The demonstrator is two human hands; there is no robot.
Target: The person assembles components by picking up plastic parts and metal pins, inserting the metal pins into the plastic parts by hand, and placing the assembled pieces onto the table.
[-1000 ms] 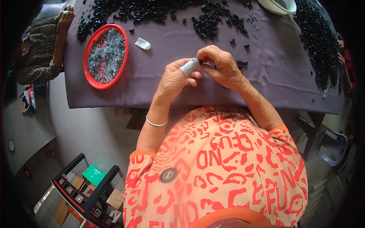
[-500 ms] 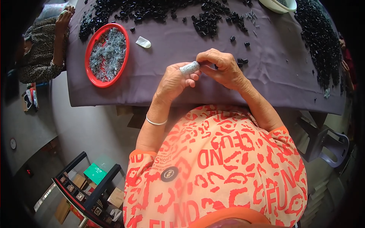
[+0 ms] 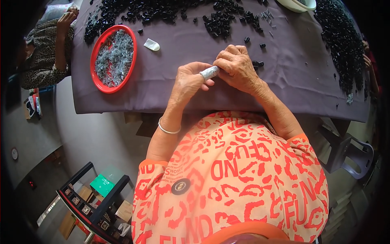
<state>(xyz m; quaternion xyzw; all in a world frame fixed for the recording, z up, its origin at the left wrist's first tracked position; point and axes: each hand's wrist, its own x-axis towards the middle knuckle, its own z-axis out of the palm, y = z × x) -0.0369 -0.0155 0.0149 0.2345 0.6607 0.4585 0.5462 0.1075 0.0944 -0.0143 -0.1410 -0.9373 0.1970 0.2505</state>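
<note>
My hands meet above the near middle of the table. My left hand (image 3: 189,81) has its fingers curled and its thumb laid along a short silvery-white speckled cylinder (image 3: 209,72), like a sleeve over the index finger; whether a finger is inside I cannot tell. The closed fingers of my right hand (image 3: 237,67) press against the cylinder's far tip. What they pinch is hidden. Small black cylindrical parts (image 3: 257,64) lie just beside my right hand. A red round tray (image 3: 134,61) holds a heap of small clear-grey pieces (image 3: 115,57), left of my hands.
Black parts (image 3: 162,10) are strewn along the far side of the purple-grey tablecloth (image 3: 170,93), with a large heap (image 3: 341,44) at right. A white finger cot (image 3: 152,44) lies near the tray. A pale bowl (image 3: 298,5) stands far right. Another person's hand (image 3: 67,20) is at left.
My left hand and the silvery cylinder have shifted slightly to the right. My right hand has turned, its knuckles now higher and its fingers curled over the cylinder's tip.
</note>
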